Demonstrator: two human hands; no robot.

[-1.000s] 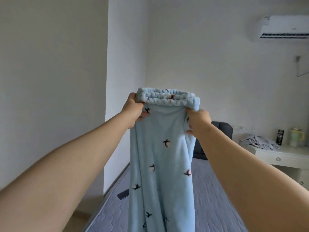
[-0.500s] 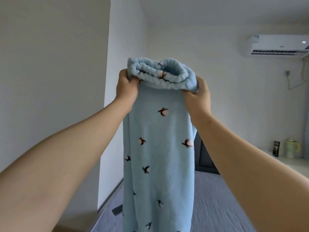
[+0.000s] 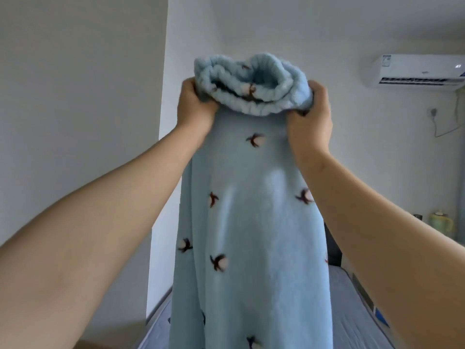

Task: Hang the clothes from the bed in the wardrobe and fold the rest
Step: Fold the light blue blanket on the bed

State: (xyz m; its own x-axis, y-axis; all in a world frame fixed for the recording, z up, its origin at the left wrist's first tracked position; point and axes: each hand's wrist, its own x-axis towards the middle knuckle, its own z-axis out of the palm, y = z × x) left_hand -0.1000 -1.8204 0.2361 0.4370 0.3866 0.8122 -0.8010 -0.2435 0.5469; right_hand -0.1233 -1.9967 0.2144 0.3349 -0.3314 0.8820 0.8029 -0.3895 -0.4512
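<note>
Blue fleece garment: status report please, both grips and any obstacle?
Left grip and right grip both hold the waistband. Blue fleece garment hangs down over the bed. No obstacle visible.

Garment [image 3: 251, 222] hangs at centre, in front of the bed [image 3: 352, 313], which lies behind and below it from 5 to 7 o'clock. Its waistband [image 3: 251, 102] is at 12 o'clock, gripped at one end by the left hand [image 3: 195, 109] at 11 o'clock and at the other by the right hand [image 3: 310, 119] at 1 o'clock. Air conditioner [image 3: 417, 70] is on the far wall at 2 o'clock, with the socket [image 3: 433, 112] beneath it. Jug [image 3: 441, 221] is at 3 o'clock, with the can [image 3: 417, 216] just left of it.
</note>
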